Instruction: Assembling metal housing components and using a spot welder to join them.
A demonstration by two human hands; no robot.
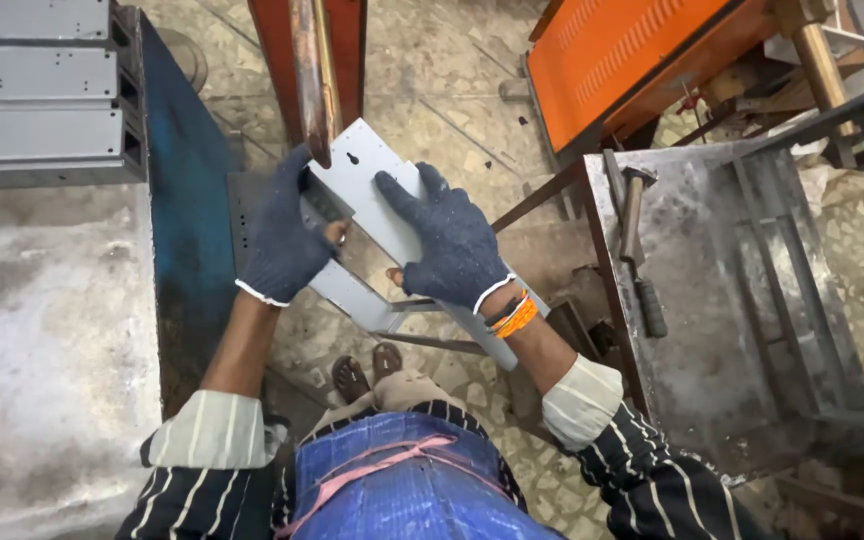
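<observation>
Both my hands wear dark knitted gloves and hold a grey bent sheet-metal part (377, 165) with small punched holes. My left hand (282, 235) grips its left side, and my right hand (447, 245) lies flat on its upper face and grips the right side. The part sits under a rusty vertical arm (314, 75) of an orange-red machine, whose tip touches the sheet near a keyhole slot. Orange bangles circle my right wrist.
Stacked grey metal channels (37, 95) lie on a worn bench (47, 330) at left with a blue side. A steel table (712, 300) at right carries a hammer (637, 245). An orange machine cover (622, 50) sits behind it. My sandalled feet stand on the tiled floor.
</observation>
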